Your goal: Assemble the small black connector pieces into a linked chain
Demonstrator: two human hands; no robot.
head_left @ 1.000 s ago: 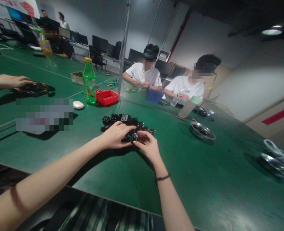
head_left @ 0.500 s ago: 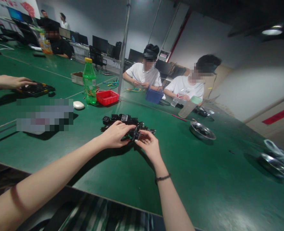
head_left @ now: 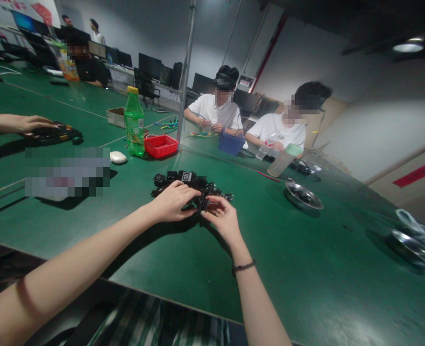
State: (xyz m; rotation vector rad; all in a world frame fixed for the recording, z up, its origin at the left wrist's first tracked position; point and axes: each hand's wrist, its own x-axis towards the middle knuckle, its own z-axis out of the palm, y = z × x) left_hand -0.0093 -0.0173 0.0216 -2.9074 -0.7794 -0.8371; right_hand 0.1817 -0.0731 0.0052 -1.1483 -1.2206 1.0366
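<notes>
While the left hand (head_left: 176,202) and the right hand (head_left: 222,212) face each other above the green surface (head_left: 292,278), a small black part (head_left: 204,203) is positioned between their fingertips. Left hand: fingers bent, index finger above and thumb below, pinching the part from its left side. Right hand: fingers curled, index finger at the upper end and thumb at the lower end, gripping the part from its right side. Each hand is parted only by about the span of the part. Fine detail on the part is too small to read.

A pile of black parts (head_left: 200,181) lies on the surface directly beyond the hands, just beside the left fingers.

Edges: the near edge (head_left: 176,302) slants downward to the right, and both forearms cross it. A strip of green surface separates the hands from this edge. To the right, a broader stretch extends to a steel bowl (head_left: 311,205) containing dark pieces, well apart from the right hand. Beyond the pile stand a red tray (head_left: 162,152) and, just beside it, a green bottle (head_left: 134,122); a metal pole (head_left: 185,67) rises behind the tray. At far left, a co-worker's hand (head_left: 35,123) rests on a black-and-yellow object (head_left: 63,134).
</notes>
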